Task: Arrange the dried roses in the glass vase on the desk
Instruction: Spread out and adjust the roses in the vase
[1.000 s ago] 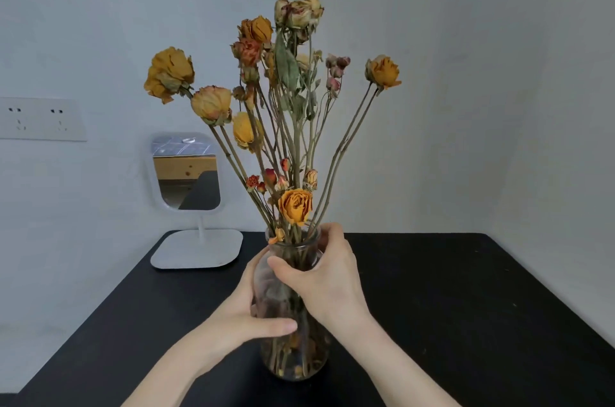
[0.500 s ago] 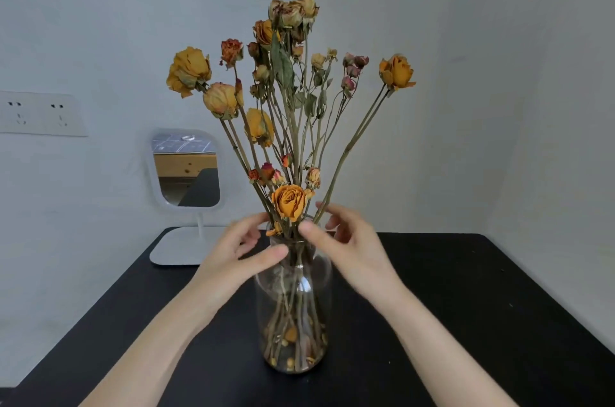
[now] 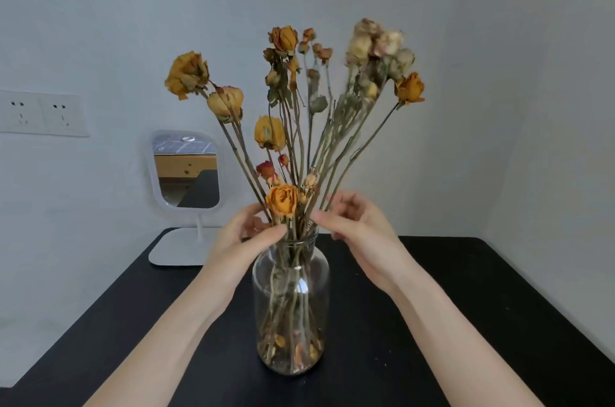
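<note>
Standing upright on the black counter [image 3: 466, 306], the glass vase [image 3: 291, 290] contains the dried roses [image 3: 282, 203], stems fanning up and outward from its mouth. Left hand [image 3: 243, 240]: grip part closed, thumb and fingers pinching stems just above the vase rim, beside the low orange bloom. Right hand [image 3: 359, 230]: grip loosely curled round the stems leaning right of the vase. Stems run near vertical between the two hands, equally near each. Probable step: spreading the fan.
</note>
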Demonstrator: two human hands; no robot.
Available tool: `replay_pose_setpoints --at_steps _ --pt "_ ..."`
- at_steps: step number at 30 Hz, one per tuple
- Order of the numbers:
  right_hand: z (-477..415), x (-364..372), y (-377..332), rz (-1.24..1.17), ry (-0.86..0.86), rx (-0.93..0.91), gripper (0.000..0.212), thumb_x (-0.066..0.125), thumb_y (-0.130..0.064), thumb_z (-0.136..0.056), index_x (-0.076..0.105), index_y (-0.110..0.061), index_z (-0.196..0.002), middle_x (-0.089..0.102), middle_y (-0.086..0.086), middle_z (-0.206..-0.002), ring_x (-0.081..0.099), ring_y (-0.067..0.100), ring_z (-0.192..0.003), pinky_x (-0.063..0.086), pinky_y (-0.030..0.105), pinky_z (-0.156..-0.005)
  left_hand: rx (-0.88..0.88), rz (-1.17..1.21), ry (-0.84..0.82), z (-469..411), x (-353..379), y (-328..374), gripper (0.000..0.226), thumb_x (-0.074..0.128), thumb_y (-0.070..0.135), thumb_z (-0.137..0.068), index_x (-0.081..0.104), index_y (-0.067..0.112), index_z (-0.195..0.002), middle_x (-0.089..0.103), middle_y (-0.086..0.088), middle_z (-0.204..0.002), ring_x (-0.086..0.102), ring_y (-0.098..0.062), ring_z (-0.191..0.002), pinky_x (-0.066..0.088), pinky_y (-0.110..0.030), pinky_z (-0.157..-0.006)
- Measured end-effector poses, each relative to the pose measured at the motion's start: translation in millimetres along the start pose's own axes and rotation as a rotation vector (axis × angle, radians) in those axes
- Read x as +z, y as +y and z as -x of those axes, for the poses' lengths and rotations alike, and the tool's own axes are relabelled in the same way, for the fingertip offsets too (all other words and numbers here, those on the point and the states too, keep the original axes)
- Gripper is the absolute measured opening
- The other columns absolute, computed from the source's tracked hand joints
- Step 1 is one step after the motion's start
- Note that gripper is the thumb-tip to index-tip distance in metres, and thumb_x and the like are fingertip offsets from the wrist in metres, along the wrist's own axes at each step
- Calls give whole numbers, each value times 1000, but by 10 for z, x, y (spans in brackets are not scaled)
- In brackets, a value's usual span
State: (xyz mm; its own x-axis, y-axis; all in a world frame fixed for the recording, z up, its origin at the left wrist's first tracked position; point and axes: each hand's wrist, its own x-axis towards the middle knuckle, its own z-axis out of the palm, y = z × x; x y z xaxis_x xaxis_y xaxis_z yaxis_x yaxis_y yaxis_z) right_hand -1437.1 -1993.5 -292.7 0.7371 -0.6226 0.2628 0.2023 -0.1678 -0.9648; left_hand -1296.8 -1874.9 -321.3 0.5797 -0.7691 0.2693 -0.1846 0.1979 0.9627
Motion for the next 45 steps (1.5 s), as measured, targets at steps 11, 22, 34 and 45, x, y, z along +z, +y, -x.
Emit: replay_pose_setpoints --at_steps 11,22,34,45 --pt "-34 72 -62 13 12 -83 27 61 -18 -86 62 -17 -114 48 0 -69 43 2 -58 38 22 -66 58 14 -10 -51 47 157 41 68 48 -61 68 36 -100 70 16 -105 61 1 -99 41 -20 -84" --pt "185 281 55 436 279 -502 13 68 -23 -81 61 -31 -89 50 -5 -71 47 5 -67 40 13 -60 34 -8 -9 22 55 31 54 67 50 -60 65 27 -108 67 -2 -108 60 -17 -104 48 -30 -91" --pt "152 275 -11 378 409 -531 5 61 -17 -87 66 -19 -89 57 0 -81 51 3 -76 41 9 -67 3 -30 3 -13 73 48 20 67 30 -79 69 29 -99 71 6 -99 62 -12 -98 46 -25 -84" --pt "14 284 -106 497 415 -364 17 42 -20 -97 56 -12 -100 53 4 -101 51 6 -82 38 4 -68 3 -17 42 -20 83 35 11 66 26 -82 70 32 -89 72 11 -92 64 -7 -91 44 -19 -75"
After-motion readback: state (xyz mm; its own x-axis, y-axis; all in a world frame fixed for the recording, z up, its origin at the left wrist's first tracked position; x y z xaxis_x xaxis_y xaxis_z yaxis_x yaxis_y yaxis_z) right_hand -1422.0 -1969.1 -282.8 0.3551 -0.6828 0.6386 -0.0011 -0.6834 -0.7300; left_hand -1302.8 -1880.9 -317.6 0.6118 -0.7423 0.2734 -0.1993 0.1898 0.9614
